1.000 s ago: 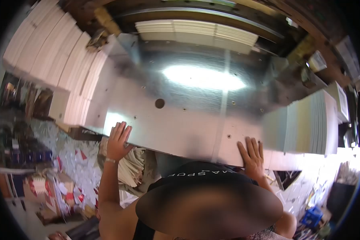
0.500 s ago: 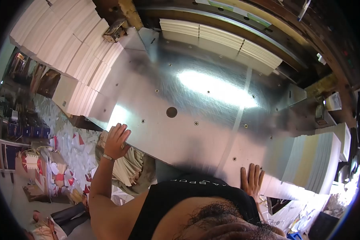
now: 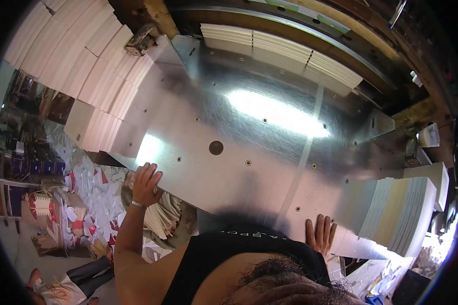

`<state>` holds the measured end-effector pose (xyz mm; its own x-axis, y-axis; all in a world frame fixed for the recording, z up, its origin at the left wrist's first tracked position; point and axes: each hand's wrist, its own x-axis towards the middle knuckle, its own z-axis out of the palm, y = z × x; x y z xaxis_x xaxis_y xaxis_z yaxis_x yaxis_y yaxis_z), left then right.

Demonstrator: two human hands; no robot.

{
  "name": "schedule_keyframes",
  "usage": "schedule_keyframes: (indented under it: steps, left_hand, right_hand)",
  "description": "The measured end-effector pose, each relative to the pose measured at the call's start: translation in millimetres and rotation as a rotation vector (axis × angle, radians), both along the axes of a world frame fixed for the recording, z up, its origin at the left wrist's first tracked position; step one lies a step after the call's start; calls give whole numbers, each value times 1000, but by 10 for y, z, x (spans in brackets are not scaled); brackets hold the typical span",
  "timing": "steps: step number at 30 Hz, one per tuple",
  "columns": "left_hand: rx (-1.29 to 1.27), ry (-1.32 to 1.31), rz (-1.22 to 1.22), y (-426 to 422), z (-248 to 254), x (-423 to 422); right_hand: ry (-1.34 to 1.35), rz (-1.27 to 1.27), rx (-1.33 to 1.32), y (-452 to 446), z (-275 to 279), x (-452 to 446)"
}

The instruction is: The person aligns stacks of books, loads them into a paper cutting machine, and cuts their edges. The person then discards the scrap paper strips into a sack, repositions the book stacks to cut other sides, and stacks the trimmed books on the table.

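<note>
My left hand (image 3: 146, 184) rests with its fingers stretched out on the front left edge of a shiny metal machine table (image 3: 198, 185). It holds nothing, and a band circles its wrist. My right hand (image 3: 320, 235) lies on the same table's front edge, right of my body, fingers extended and slightly apart. To its right stands a stack of paper blocks (image 3: 397, 213) with white, yellowish and bluish sides. At the far side of the table, a row of cream paper stacks (image 3: 280, 51) sits under the machine's metal beam (image 3: 269, 23).
Tall piles of cream paper blocks (image 3: 76, 56) rise on the left. Paper scraps (image 3: 89, 183) litter the floor below, beside a sack of paper strips (image 3: 163, 216). Another person (image 3: 66, 292) is at the lower left. A dark round hole (image 3: 216, 148) marks the table.
The view has shifted slightly, and the table appears a little lower in it. Both hands stay on the table's edge. The other person at the lower left has changed posture.
</note>
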<state>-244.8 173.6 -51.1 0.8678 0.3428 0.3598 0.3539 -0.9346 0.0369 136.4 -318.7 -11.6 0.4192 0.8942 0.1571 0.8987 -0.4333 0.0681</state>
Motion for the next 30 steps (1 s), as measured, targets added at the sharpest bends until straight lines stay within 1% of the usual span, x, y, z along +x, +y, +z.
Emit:
schedule_keyframes:
  steps: [7, 21, 30]
  left_hand:
    - [16, -3, 12, -16, -6, 1]
    - [30, -5, 16, -26, -39, -23]
    - [26, -23, 30, -60, -18, -6]
  right_hand:
    - [-5, 2, -19, -29, -32, 0]
    - [69, -20, -15, 8, 60, -24]
    - [44, -13, -7, -6, 41, -20]
